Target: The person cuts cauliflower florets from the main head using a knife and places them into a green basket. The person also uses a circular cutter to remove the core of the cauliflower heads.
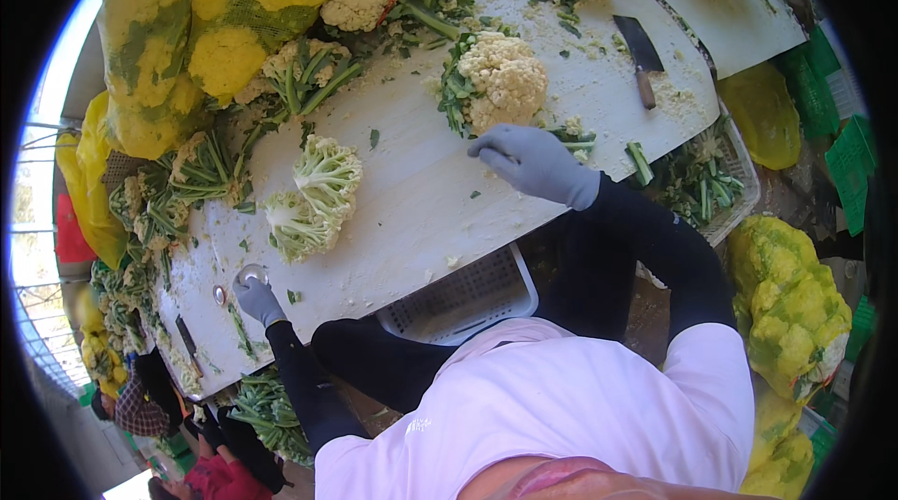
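My left hand (259,301), in a grey glove, is at the left of the white tabletop (414,184). Its fingers are closed on the rim of a shiny round object (252,274), which I cannot identify further. A smaller round metal object (219,295) lies just left of it. My right hand (537,164), also gloved, is just in front of a whole cauliflower head (506,79) with green leaves. Its fingers are together and loosely curled, with nothing visible in them. Two cut cauliflower pieces (316,198) lie between my hands, cut stems showing.
A cleaver (640,51) lies at the right and a knife (187,344) at the far left. Yellow net bags of cauliflower (210,23) and leafy trimmings line the back edge. A white plastic basket (463,296) stands below the front edge. Other people (224,475) are at lower left.
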A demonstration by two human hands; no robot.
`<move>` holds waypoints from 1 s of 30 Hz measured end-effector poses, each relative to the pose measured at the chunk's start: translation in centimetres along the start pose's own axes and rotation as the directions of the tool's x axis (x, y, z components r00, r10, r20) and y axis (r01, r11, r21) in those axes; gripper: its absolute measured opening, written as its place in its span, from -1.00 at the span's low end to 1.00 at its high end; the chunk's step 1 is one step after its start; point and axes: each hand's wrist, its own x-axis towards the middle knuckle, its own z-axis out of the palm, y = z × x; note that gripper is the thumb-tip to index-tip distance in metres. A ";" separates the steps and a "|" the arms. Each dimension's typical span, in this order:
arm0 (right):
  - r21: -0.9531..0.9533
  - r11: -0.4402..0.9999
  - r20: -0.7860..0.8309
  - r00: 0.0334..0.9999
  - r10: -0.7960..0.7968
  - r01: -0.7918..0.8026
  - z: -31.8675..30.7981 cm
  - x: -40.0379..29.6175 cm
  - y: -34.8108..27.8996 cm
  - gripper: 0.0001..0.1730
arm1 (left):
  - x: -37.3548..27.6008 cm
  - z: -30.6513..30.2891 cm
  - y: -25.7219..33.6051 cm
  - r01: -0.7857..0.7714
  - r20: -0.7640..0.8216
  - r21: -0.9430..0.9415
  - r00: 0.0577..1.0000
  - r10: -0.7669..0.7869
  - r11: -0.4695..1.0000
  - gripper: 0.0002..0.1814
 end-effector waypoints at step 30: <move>-0.119 0.971 -0.551 0.827 0.110 -0.209 -5.1 3.7 14.8 -0.50 | -19.8 29.8 38.4 -0.806 0.453 -0.379 0.266 0.851 0.454 -0.63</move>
